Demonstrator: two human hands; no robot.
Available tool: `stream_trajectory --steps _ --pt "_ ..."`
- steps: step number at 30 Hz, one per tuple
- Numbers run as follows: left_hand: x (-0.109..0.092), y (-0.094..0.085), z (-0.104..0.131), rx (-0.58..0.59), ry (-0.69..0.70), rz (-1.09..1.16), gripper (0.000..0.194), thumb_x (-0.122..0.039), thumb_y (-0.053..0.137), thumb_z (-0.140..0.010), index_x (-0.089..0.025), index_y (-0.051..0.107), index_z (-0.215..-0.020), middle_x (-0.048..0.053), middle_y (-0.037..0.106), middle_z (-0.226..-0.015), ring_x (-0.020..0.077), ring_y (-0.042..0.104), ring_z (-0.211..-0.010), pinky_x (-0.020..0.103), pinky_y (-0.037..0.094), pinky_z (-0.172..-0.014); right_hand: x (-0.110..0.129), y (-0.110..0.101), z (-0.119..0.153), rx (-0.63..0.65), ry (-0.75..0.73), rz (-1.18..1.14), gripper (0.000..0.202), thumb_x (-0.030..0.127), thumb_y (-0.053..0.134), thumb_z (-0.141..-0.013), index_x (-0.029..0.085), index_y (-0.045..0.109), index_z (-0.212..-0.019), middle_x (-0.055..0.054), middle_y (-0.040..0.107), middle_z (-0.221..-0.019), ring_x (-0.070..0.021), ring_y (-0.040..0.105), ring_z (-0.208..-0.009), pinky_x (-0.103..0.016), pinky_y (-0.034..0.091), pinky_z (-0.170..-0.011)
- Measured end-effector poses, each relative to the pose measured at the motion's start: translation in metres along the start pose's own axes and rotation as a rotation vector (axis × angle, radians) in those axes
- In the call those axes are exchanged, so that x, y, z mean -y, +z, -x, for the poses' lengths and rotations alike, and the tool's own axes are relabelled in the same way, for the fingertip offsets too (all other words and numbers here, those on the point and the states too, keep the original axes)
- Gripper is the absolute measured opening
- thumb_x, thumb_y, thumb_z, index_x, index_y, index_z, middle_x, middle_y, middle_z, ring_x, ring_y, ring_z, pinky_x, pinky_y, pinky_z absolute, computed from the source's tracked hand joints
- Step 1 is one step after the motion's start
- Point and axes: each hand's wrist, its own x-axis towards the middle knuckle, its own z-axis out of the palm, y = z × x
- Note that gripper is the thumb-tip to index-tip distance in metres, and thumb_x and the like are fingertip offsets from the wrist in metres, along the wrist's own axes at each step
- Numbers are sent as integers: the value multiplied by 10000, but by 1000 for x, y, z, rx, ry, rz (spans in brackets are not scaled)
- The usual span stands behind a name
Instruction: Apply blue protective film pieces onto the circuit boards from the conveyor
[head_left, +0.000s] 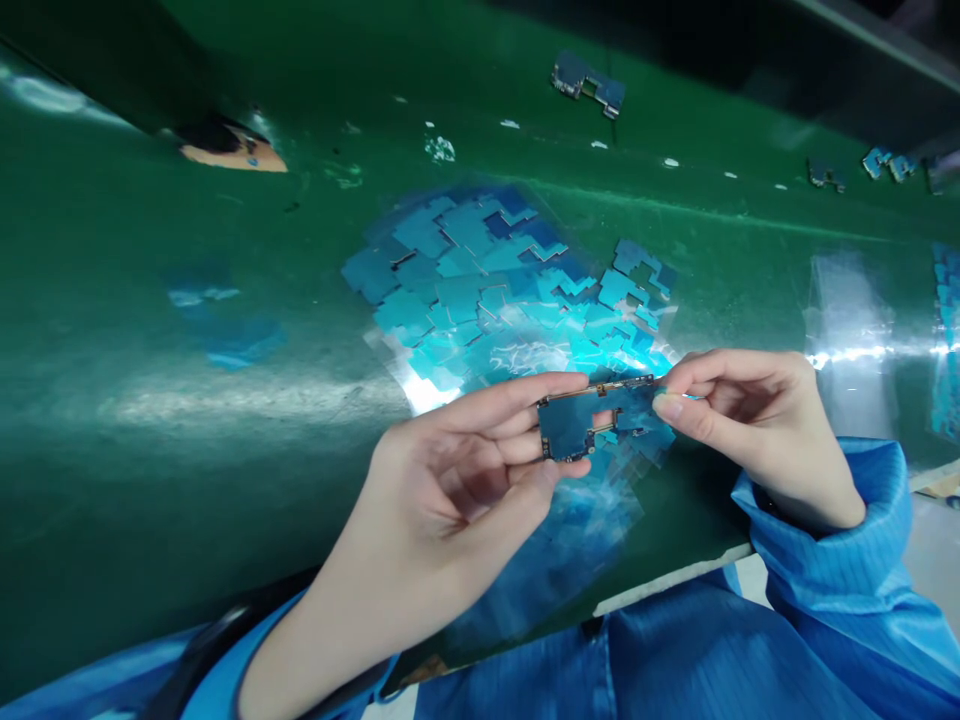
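My left hand (480, 480) is closed around the left end of a small dark-blue circuit board (571, 425), with the thumb below and a finger along its top edge. The board has a notch cut out near its middle and is held up over the table, slightly tilted. At its right end, my right hand (750, 410) pinches with thumb and forefinger. A bit of bluish film seems to sit in that pinch, but I cannot make it out. Under and beyond the hands lies a spread of blue board-shaped film pieces (465, 270), shiny and overlapping.
The green tabletop (300, 480) carries more circuit boards: one board (589, 85) at the back and several near the right. A clear plastic sheet (851, 310) lies right of the pile. A dark post with a tan foot (240, 155) stands back left. The table's pale front edge (667, 580) runs below my hands.
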Motion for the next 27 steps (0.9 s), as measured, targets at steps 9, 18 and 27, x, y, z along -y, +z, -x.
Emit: stream_trajectory --steps 9,18,27 --pt "0 1 -3 36 -69 98 303 -218 762 -711 -273 749 -1010 1 791 -816 199 749 -677 233 617 -690 3 1 1 10 43 -30 134 52 744 -695 183 718 -691 47 674 -627 -57 618 -556 -145 557 -542" --pt "2 2 -4 14 -66 118 260 -226 768 -709 -276 767 -964 -12 792 -797 169 744 -634 167 597 -657 2 1 1 3 38 -4 104 93 746 -704 190 710 -693 34 676 -638 -76 621 -555 -170 546 -507" --pt "2 1 -6 23 -48 114 242 -206 757 -724 -289 764 -951 -13 792 -800 163 742 -630 173 600 -652 1 2 1 7 26 -13 93 101 746 -705 188 717 -690 36 671 -632 -51 590 -544 -123 524 -498"
